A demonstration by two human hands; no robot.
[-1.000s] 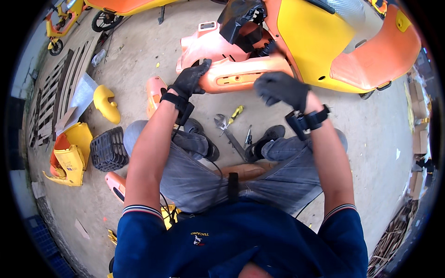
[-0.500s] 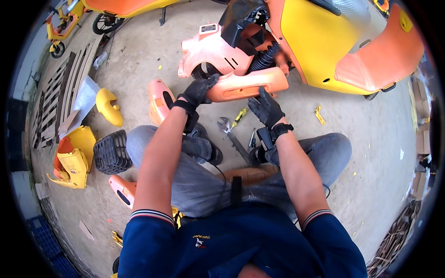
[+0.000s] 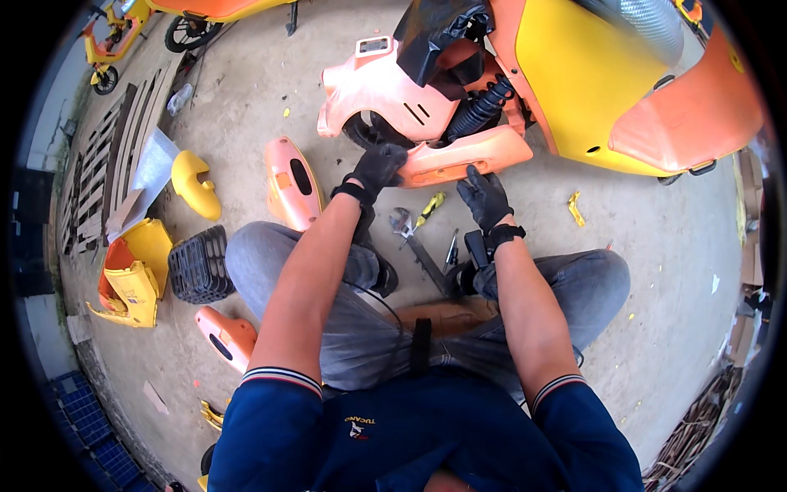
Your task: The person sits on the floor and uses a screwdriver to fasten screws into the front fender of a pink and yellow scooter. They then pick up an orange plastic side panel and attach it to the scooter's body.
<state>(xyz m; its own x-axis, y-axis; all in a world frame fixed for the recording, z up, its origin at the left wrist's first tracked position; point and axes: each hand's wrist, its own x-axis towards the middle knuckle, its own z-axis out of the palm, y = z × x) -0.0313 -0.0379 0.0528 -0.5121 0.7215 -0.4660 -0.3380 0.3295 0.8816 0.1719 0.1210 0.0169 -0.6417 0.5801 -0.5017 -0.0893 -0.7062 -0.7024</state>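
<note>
The orange cover [image 3: 469, 157] is formed of smooth, softly glossy plastic; the left hand [image 3: 379, 170] and right hand [image 3: 485, 200] are clad in matt black fabric. Smooth, satiny plastic is also shown by the yellow side panel [image 3: 574, 78]. Dull grey metal is seen in the wrench [image 3: 427, 263], laid on the rough, matt concrete floor [image 3: 656, 328]. Toward the floor's left edge, coarse wood is shown by the pallet [image 3: 125, 123].

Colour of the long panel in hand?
Light orange; the long panel shows best in the head view.
</note>
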